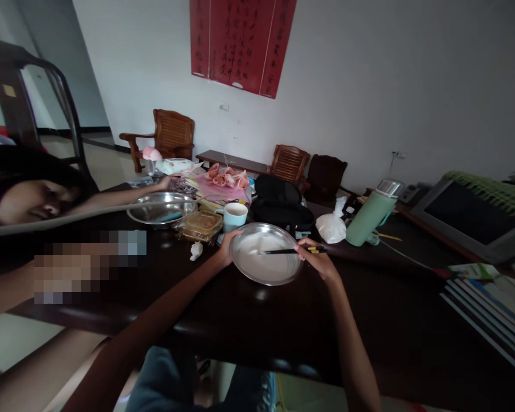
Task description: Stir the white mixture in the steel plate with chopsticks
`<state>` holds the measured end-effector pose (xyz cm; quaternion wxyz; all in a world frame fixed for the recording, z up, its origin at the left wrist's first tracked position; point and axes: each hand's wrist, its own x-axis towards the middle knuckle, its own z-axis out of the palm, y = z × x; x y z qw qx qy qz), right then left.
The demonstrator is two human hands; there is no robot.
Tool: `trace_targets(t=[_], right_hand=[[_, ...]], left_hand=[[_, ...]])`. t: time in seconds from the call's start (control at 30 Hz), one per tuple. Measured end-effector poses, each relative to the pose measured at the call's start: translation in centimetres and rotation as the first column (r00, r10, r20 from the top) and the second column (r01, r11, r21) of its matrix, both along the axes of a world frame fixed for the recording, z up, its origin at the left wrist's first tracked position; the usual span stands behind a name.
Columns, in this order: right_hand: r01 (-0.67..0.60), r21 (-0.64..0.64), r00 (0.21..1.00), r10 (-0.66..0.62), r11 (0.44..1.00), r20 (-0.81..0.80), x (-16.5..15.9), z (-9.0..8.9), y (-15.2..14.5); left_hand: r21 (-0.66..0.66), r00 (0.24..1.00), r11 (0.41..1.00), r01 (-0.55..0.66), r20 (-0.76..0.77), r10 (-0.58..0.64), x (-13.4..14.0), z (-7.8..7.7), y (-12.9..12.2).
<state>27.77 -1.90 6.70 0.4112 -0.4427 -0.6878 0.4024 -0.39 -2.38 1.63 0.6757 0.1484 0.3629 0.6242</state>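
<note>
A round metal bowl (264, 282) with a whitish, wet-looking mixture (255, 268) in it stands on the dark table. On its left side my left hand (227, 249) grips the rim, with some fingers hidden by the bowl. My right hand (316, 260) is closed around black chopsticks (278, 252) with yellowish marks near their upper ends. Their tips dip into the mixture near the bowl's middle. Just behind the bowl is a pale blue mug (235, 216), and a tied bag of white powder (332, 228) sits to the right.
Another metal bowl (161, 220) stands left, beside a clear-lidded food box (202, 225) and a crumpled tissue (196, 251). A black bag (278, 197) lies behind. To the right are a green thermos (373, 214) and stacked books (489, 309). A person leans in at left, one forearm (115, 197) reaching across.
</note>
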Motion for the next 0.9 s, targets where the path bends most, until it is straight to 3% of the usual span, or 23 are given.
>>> trace_targets(t=[0.2,0.37,0.47,0.6,0.73,0.83,0.9], right_hand=[[0.121,0.021,0.993,-0.121,0.992,-0.01,3.6,1.1,0.2],[-0.032,-0.026,0.999,0.033,0.999,0.034,0.6,0.5,-0.8],[0.023,0.009,1.0,-0.023,1.0,0.009,-1.1,-0.1,-0.6],[0.121,0.052,0.992,-0.122,0.991,0.015,1.5,0.6,-0.2],[0.009,0.03,0.993,-0.013,1.0,0.116,3.2,1.4,-1.0],[-0.065,0.029,0.99,0.061,0.997,0.125,1.2,1.0,-1.6],[-0.045,0.081,0.992,0.035,0.996,0.123,0.0,0.7,-1.6]], left_hand=[[0.009,1.0,1.0,-0.017,-0.001,0.017,0.1,0.2,-0.3],[0.01,1.0,1.0,-0.005,0.01,0.005,0.0,0.1,-0.2],[0.006,1.0,1.0,0.01,0.001,-0.01,0.0,0.2,-0.2],[0.004,1.0,1.0,0.011,-0.018,-0.011,0.0,0.2,-0.2],[-0.009,1.0,1.0,0.009,-0.022,-0.01,0.0,0.2,-0.2],[0.001,1.0,1.0,-0.001,-0.024,0.001,0.0,0.2,-0.3],[0.017,1.0,1.0,0.001,-0.022,0.0,0.0,0.1,-0.3]])
